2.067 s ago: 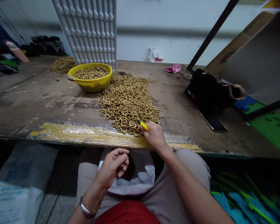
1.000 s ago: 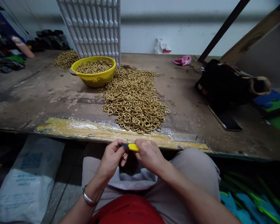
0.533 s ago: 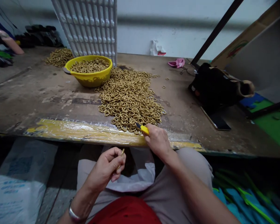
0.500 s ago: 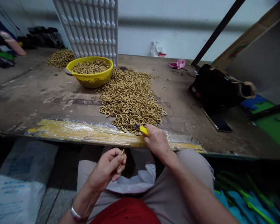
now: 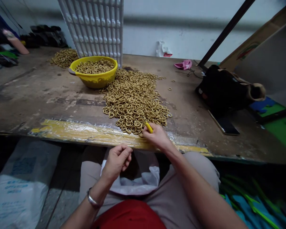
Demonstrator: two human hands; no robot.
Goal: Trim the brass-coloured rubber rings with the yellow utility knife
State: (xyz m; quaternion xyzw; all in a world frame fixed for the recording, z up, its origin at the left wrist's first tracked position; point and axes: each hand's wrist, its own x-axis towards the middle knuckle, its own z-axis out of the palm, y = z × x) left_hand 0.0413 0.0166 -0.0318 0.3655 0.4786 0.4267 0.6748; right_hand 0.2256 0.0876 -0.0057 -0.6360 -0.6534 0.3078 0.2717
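Now the right hand pinches the yellow cutter at the ring pile; the left hand is curled tight over the bag.

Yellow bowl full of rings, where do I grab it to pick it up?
Probably by its rim, on two sides: the grey tab sticking out of the yellow bowl on its left, and the spot opposite. Come from the left and front; the white rack stands close behind, and it looks heavy with rings.

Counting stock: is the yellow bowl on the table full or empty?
Full: the yellow bowl holds a heap of brass-coloured rings reaching about to its rim.
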